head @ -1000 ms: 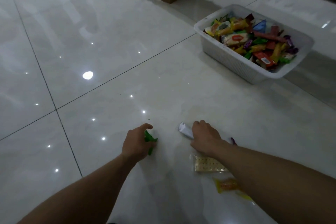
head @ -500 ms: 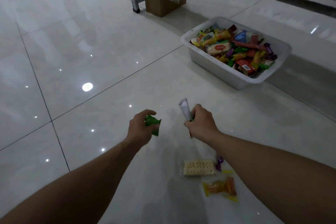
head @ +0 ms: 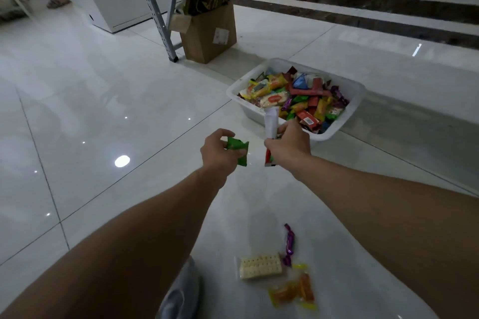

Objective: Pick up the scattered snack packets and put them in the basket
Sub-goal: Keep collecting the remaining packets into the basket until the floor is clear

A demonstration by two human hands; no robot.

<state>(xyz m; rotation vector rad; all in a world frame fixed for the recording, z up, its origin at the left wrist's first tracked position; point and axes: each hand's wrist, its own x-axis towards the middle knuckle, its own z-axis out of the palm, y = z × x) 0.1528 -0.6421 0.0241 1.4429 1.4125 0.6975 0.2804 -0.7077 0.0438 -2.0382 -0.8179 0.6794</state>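
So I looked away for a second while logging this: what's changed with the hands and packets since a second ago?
Both hands rose from the floor and moved toward the basket. The left hand carries the green packet; the right hand carries the white stick packet, now at the basket's near rim. Nothing released. The cracker packet, purple candy and orange packet remain on the floor.

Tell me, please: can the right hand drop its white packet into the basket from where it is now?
Probably yes. The right hand holds the white packet just at the near rim of the basket, which is open on top, and nothing stands between them.
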